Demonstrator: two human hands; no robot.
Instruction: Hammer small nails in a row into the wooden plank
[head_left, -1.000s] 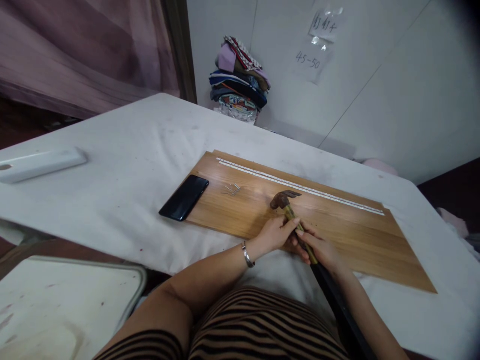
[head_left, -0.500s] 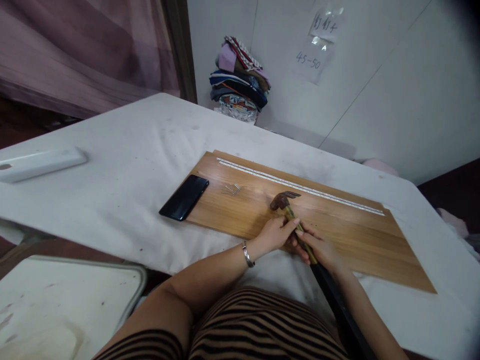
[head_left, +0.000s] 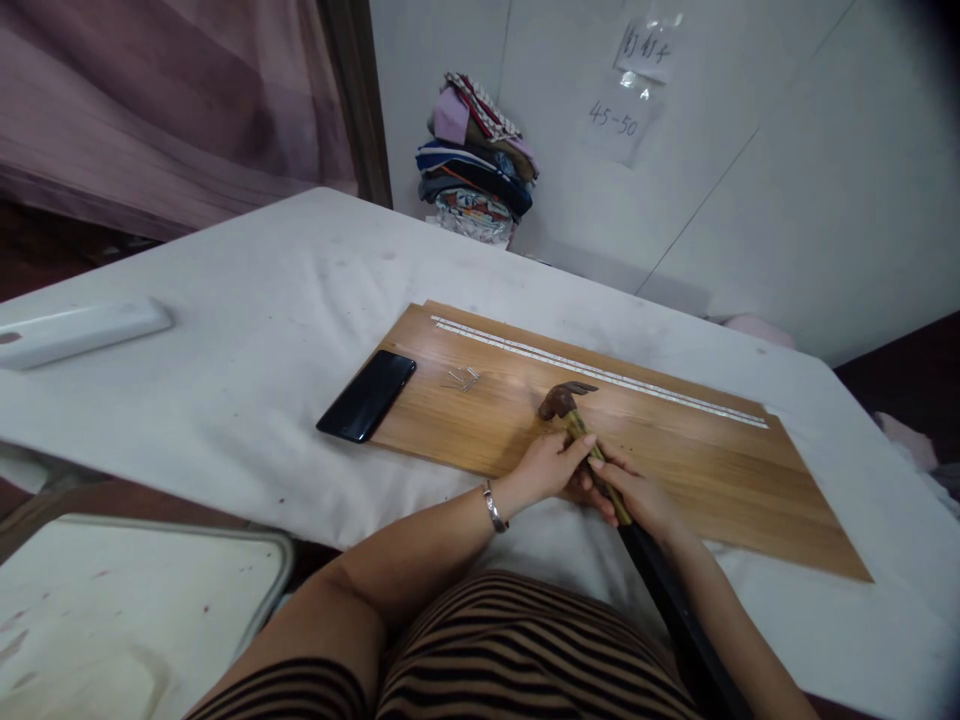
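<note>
A claw hammer with a rusty head and a yellow and black handle is held in both hands over the near part of a wooden board. My left hand grips the handle just below the head, its thumb lying along the top. Lower on the handle, my right hand is closed round it, close against the left. Some of the fingers are hidden beneath the handle. Several small nails lie loose on the board, left of the hammer head.
A black phone rests across the board's left end. Two white measuring strips run along its far side. On the white-covered table lies a white plastic object. Folded cloths are stacked by the wall; a pale stool stands at lower left.
Both hands and the hammer hold nearly the same position. The whole view has shifted very slightly.
</note>
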